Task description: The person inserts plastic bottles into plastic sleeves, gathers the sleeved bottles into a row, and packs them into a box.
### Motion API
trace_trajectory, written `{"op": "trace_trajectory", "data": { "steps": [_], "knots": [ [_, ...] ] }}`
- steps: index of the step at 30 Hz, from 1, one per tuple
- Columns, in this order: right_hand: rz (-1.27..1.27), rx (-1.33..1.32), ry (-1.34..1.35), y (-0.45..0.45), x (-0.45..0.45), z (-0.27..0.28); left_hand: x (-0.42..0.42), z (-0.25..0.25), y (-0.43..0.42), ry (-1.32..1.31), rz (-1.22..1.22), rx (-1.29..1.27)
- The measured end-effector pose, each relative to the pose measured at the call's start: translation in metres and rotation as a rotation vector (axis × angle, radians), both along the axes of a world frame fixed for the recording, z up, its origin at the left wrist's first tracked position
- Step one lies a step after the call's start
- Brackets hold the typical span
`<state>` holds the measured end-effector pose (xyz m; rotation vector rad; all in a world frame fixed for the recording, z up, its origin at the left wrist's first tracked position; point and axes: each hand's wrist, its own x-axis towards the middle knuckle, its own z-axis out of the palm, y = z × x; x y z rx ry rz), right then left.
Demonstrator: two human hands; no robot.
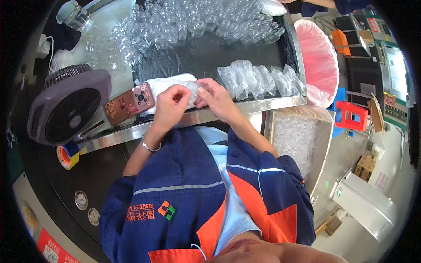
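Note:
My left hand [171,105] and my right hand [216,98] are close together at the front edge of the worktop, fingers pinched. Between them is thin, translucent plastic [193,90] that looks like a clear plastic bag; its outline is hard to make out. A white cloth [169,82] lies beneath and behind the left hand. Right of my right hand, a row of crumpled clear plastic bags [250,81] lies along the metal rim. Many small clear plastic bottles [193,22] are massed at the back of the dark worktop [193,57].
A phone [127,104] and a grey fan [72,105] stand to the left, with tape rolls [67,155] below. A lined carton of clear pieces [296,140] sits at the right, near a red stool [352,115] and a pink, plastic-covered container [315,57]. Another person's arm [322,2] shows at top.

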<state>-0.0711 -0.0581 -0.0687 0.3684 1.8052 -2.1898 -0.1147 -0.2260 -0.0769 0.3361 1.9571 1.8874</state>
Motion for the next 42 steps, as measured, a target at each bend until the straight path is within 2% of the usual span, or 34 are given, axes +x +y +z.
{"op": "trace_trajectory", "data": {
  "steps": [1, 4, 5, 6, 7, 8, 11, 13, 15, 19, 22, 25, 28, 31, 35, 39, 40, 42],
  "knots": [
    [-0.061, 0.004, 0.014, -0.002, 0.001, 0.0, 0.005, 0.004, 0.008, 0.059, -0.046, -0.035],
    [-0.199, -0.296, -0.102, -0.005, 0.002, 0.001, 0.021, 0.018, 0.029, 0.324, -0.21, -0.086],
    [-0.14, -0.357, -0.112, -0.002, 0.002, 0.003, 0.026, 0.017, 0.032, 0.443, -0.28, -0.113],
    [-0.084, -0.416, -0.121, 0.003, 0.002, 0.006, 0.028, 0.023, 0.032, 0.339, -0.305, -0.155],
    [-0.027, -0.474, -0.127, 0.008, 0.001, 0.008, 0.025, 0.022, 0.033, 0.348, -0.285, -0.128],
    [-0.06, -0.332, -0.081, 0.007, -0.001, 0.006, 0.02, 0.02, 0.032, 0.356, -0.265, -0.1],
    [-0.128, 0.814, 0.52, 0.01, -0.004, -0.009, 0.003, 0.017, 0.026, 0.382, -0.12, -0.085],
    [-0.11, 1.132, 0.513, 0.009, -0.003, 0.0, -0.009, 0.011, 0.016, 0.49, -0.024, -0.265],
    [0.006, 1.532, 0.445, 0.012, 0.001, 0.015, -0.014, 0.008, 0.01, 0.458, -0.082, -0.455],
    [-0.15, 1.402, 0.586, 0.038, -0.023, 0.028, -0.017, -0.002, 0.004, 0.363, -0.243, -0.782],
    [-0.352, 1.551, 0.558, 0.076, -0.064, 0.037, -0.014, -0.01, -0.001, 0.343, -0.151, -0.653],
    [-0.305, 1.622, 0.23, 0.107, -0.092, 0.027, -0.016, -0.017, -0.006, 0.328, -0.1, -0.577],
    [-0.323, 1.635, 0.169, 0.11, -0.1, 0.016, -0.015, -0.017, -0.007, 0.235, -0.069, -0.533],
    [-0.484, 1.561, 0.103, 0.109, -0.097, 0.007, -0.015, -0.007, -0.007, 0.178, -0.057, -0.51],
    [-0.552, 1.492, 0.314, 0.143, -0.08, -0.025, -0.019, -0.006, -0.008, 0.086, -0.042, -0.451],
    [-0.577, 1.261, 0.315, 0.12, -0.043, 0.019, -0.019, -0.013, -0.009, 0.092, -0.038, -0.38],
    [-0.522, 1.329, 0.489, 0.118, -0.034, 0.019, -0.019, -0.016, -0.009, 0.089, -0.038, -0.366],
    [-0.394, 1.323, 0.554, 0.101, -0.019, 0.026, -0.019, -0.021, -0.011, 0.051, -0.042, -0.332]
  ]
}}
